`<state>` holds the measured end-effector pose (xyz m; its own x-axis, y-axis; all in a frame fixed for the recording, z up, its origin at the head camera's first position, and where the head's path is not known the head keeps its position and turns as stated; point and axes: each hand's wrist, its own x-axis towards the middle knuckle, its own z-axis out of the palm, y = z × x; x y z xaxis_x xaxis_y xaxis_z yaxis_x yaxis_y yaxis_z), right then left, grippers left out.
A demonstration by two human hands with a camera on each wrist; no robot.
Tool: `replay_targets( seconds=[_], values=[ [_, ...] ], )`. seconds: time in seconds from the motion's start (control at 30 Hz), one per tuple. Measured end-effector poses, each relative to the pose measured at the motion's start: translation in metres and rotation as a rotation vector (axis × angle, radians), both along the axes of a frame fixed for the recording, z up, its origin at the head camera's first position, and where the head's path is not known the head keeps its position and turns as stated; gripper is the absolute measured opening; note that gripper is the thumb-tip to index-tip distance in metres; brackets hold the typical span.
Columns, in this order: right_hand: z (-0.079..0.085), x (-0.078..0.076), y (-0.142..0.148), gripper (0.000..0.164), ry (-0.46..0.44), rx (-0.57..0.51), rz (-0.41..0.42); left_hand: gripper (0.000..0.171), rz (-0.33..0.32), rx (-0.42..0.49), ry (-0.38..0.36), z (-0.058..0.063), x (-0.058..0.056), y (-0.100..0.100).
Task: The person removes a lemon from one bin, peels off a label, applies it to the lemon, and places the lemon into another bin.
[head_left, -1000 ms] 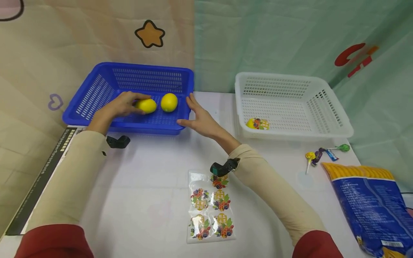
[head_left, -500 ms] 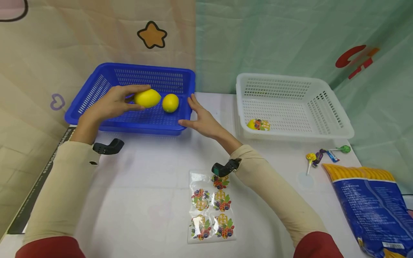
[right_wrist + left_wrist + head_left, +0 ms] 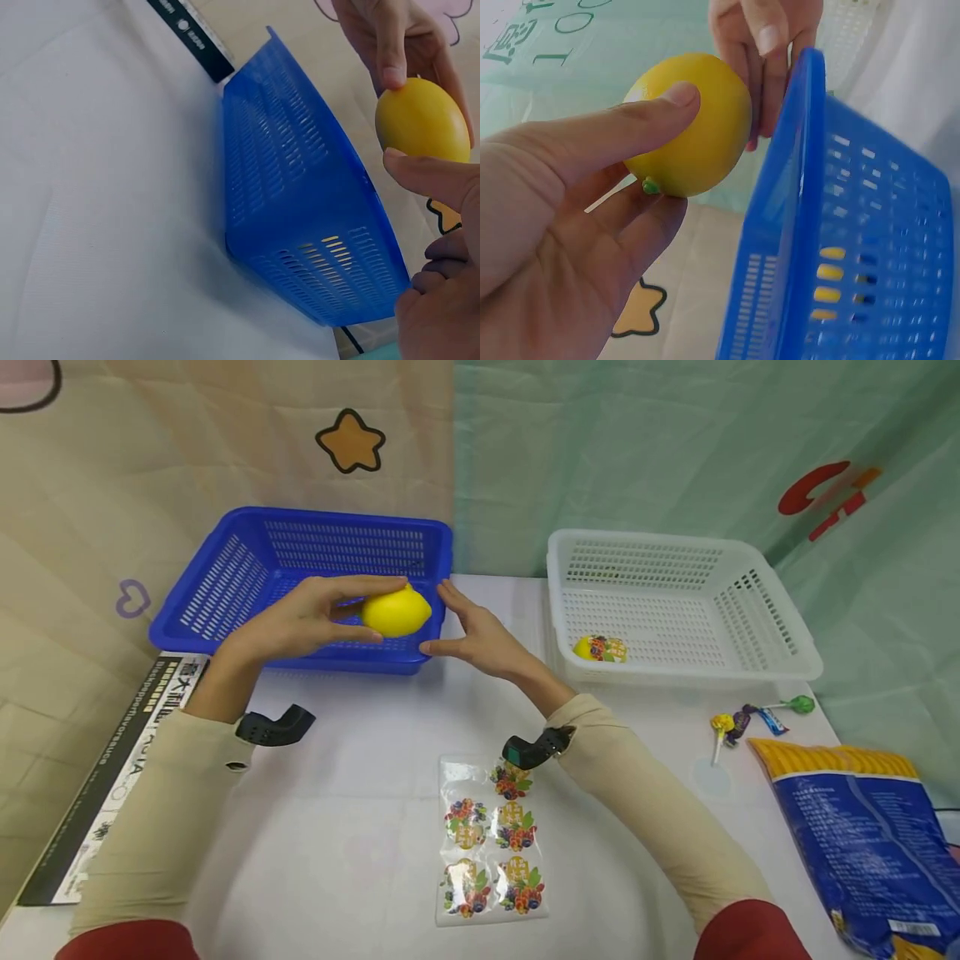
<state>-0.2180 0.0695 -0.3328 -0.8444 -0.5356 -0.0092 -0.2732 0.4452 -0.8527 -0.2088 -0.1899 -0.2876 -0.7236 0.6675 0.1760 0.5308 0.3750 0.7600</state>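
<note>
My left hand (image 3: 300,618) pinches a yellow lemon (image 3: 397,612) between thumb and fingers, held up over the right part of the blue basket (image 3: 427,656). In the left wrist view, a small green stem end shows on the lemon (image 3: 697,135). My right hand (image 3: 480,639) is at the basket's right rim, thumb and fingers spread apart, facing the lemon's tip. From the right wrist view, the right thumb (image 3: 431,176) lies close to the lemon, overlapping its edge. Another yellow lemon (image 3: 827,292) shows only through the basket's slots; the held one hides it in the head view.
A white basket (image 3: 682,672) on the right holds a yellow fruit (image 3: 583,648) with a berry sticker on it. A sheet of berry stickers (image 3: 491,852) lies at the front middle. Wrapped candies (image 3: 738,724), a blue bag (image 3: 862,843) and a long box (image 3: 120,777) lie toward the sides.
My left hand has lifted a lemon from inside the blue basket and carried it right, toward the right hand. The right hand has shifted only slightly, staying at the rim.
</note>
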Motion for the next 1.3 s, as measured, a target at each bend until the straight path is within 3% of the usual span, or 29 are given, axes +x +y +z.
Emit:
replay_targets(
  seconds=[0.23,0.43,0.6,0.73,1.07,1.3],
  values=[
    [0.0,0.011,0.012,0.088,-0.064,-0.221,0.121,0.065,-0.068,0.038,-0.052,-0.008,0.004,0.021],
    [-0.003,0.022,0.023,0.084,-0.1,-0.372,0.125,0.064,-0.116,0.095,-0.08,-0.015,0.008,0.04],
    [-0.003,0.029,0.041,0.074,-0.044,-0.383,0.083,0.065,-0.129,0.178,-0.111,-0.022,0.011,0.057],
    [-0.003,0.035,0.056,0.07,-0.041,-0.392,0.067,0.063,-0.118,0.205,-0.073,-0.028,0.016,0.07],
    [-0.016,0.053,0.084,0.07,-0.124,-0.286,0.004,0.06,-0.127,0.149,0.034,-0.05,0.029,0.097],
    [-0.04,0.059,0.091,0.07,-0.141,-0.207,-0.039,0.061,-0.129,0.12,-0.012,-0.073,0.035,0.111]
  ],
)
